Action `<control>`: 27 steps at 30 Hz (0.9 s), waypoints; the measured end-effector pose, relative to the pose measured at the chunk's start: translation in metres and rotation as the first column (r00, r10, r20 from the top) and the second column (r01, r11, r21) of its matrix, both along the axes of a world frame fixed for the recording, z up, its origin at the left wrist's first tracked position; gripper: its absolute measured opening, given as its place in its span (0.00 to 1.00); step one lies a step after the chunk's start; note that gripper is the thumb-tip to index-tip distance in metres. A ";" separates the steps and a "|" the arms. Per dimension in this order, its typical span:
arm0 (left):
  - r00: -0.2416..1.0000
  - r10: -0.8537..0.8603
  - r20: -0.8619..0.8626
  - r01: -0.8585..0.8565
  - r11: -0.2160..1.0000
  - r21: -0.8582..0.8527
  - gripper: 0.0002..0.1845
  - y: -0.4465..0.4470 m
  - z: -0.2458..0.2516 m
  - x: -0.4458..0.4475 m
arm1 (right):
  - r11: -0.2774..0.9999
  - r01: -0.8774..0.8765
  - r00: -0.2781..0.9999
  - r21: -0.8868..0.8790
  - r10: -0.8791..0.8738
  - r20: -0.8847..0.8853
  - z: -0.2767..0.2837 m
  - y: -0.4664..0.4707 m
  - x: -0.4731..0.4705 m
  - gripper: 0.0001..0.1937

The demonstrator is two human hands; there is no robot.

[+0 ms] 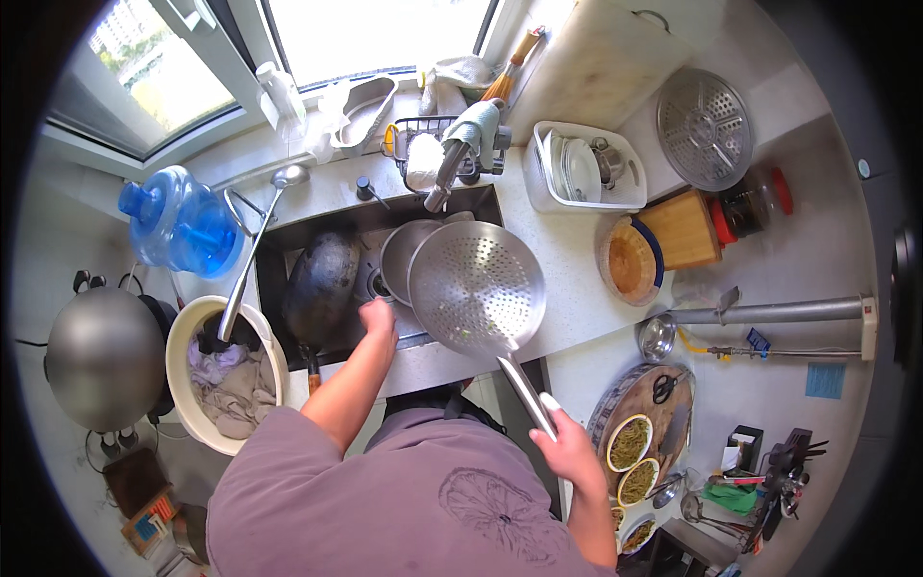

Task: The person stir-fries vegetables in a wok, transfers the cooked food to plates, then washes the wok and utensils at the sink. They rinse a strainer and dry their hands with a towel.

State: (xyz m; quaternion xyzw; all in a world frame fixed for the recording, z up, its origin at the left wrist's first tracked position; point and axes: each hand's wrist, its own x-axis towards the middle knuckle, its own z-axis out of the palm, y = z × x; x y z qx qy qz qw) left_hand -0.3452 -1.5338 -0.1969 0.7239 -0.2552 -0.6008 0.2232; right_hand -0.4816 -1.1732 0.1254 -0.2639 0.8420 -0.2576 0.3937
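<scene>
My right hand (566,440) grips the end of the long metal handle of a perforated strainer ladle (476,285). Its wide bowl lies over the right side of the sink (461,209) and the front counter edge, with small green bits near the handle. Behind the bowl, metal bowls (404,252) are partly hidden in the sink. My left hand (377,317) is curled over the sink's front part; nothing is seen in it. Left of that hand, a dark wok (322,281) rests in the sink, its wooden-ended handle pointing towards me. The faucet (445,180) has a cloth draped over it.
On the left are a beige bucket of cloths (277,346), a long metal ladle (249,267) and a blue water jug (187,220). On the right stand a white dish basket (584,205), a woven basket (602,263) and a round chopping board (609,389) holding bowls of food and scissors.
</scene>
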 end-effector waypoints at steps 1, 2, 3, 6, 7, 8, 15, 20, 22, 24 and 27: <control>1.000 0.018 -0.014 -0.019 0.994 -0.109 0.10 0.011 0.015 0.007 | 1.000 -0.031 1.000 0.008 0.031 0.005 -0.011 -0.014 -0.001 0.32; 0.999 0.033 -0.030 -0.039 0.975 -0.217 0.11 0.024 0.030 0.011 | 0.997 -0.070 0.997 -0.019 0.070 -0.006 -0.024 -0.031 -0.003 0.32; 0.997 0.055 -0.062 -0.069 0.964 -0.257 0.11 0.037 0.047 0.014 | 0.995 -0.095 0.995 -0.039 0.096 0.030 -0.038 -0.050 -0.004 0.33; 0.827 -0.496 -0.265 0.467 0.868 -0.166 0.12 0.070 0.098 0.027 | 0.993 -0.103 0.990 0.056 0.097 0.101 -0.085 -0.103 0.003 0.35; 0.718 -0.625 -0.306 0.626 0.772 -0.110 0.14 0.076 0.112 0.025 | 0.979 -0.170 0.985 0.115 0.170 0.015 -0.098 -0.116 0.009 0.37; 0.658 -0.706 -0.262 0.712 0.697 -0.089 0.15 0.083 0.124 0.021 | 0.965 -0.206 0.978 0.165 0.206 0.017 -0.109 -0.126 0.016 0.38; 0.671 -0.720 -0.179 0.732 0.681 0.008 0.18 0.105 0.129 0.005 | 0.988 -0.096 0.995 0.120 0.091 0.052 -0.147 -0.153 0.045 0.39; 0.663 -0.735 -0.139 0.732 0.676 -0.083 0.21 0.098 0.105 0.021 | 0.987 0.108 0.949 -0.122 -0.065 0.308 -0.166 -0.170 0.059 0.40; 0.555 -0.826 -0.100 0.823 0.562 -0.078 0.19 0.086 0.100 0.020 | 0.995 -0.047 0.979 -0.089 0.064 0.194 -0.168 -0.163 0.057 0.35; 0.400 -0.917 0.014 0.915 0.398 -0.070 0.18 0.081 0.098 0.019 | 0.994 -0.102 0.983 -0.039 0.106 0.148 -0.161 -0.140 0.049 0.39; 0.363 -0.924 0.123 0.932 0.357 -0.068 0.17 0.087 0.103 0.023 | 0.983 0.038 0.998 -0.182 -0.028 0.060 -0.137 -0.073 0.027 0.38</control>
